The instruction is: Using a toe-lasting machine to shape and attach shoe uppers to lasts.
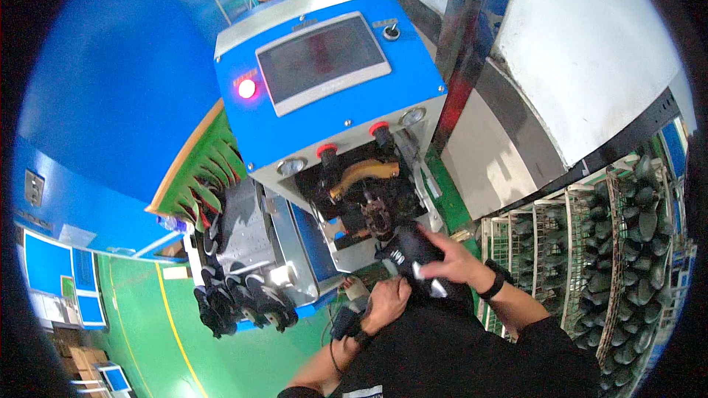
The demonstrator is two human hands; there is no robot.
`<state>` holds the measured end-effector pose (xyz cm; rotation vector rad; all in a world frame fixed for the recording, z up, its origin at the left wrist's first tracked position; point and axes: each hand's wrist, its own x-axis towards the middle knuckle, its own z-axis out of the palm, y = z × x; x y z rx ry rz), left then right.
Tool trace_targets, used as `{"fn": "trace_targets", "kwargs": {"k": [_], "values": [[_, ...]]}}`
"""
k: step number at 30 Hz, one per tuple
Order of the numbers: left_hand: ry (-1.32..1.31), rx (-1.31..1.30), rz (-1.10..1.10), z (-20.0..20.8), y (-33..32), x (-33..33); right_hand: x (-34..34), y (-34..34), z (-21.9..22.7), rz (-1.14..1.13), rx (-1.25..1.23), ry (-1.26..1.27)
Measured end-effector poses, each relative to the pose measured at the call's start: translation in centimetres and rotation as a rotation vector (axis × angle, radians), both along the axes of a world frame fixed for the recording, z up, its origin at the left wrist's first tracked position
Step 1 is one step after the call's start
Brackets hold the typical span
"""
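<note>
Both hands gripped a black shoe upper (413, 254) just below the big blue machine (324, 81): the right hand (453, 262) on top, the left hand (387, 302) underneath. Fingers sat near the machine's clamp and could have been pinched.

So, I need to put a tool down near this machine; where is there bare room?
Little is free: only the grey metal ledge between the dark pieces and the blue machine. Its opening is crowded, with both hands on the black shoe. Racks are full.

Shoe factory: blue machine (332, 96), last racks (627, 250)
</note>
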<state>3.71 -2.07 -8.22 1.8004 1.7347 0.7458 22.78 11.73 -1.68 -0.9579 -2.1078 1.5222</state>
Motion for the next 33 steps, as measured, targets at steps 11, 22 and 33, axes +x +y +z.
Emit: {"fn": "trace_targets", "kwargs": {"k": [11, 22, 33], "values": [[0.071, -0.117, 0.000, 5.1, 0.6, -0.4, 0.0, -0.7, -1.3, -0.128, -0.441, 0.014], [0.566, 0.049, -0.438, 8.9, -0.2, -6.2, -6.8, -3.3, 1.7, 0.047, -0.268, -0.252], [-0.518, -0.077, -0.693, 9.7, -1.6, -9.3, -6.2, -2.5, 3.5, -0.156, -0.552, 0.201]]}}
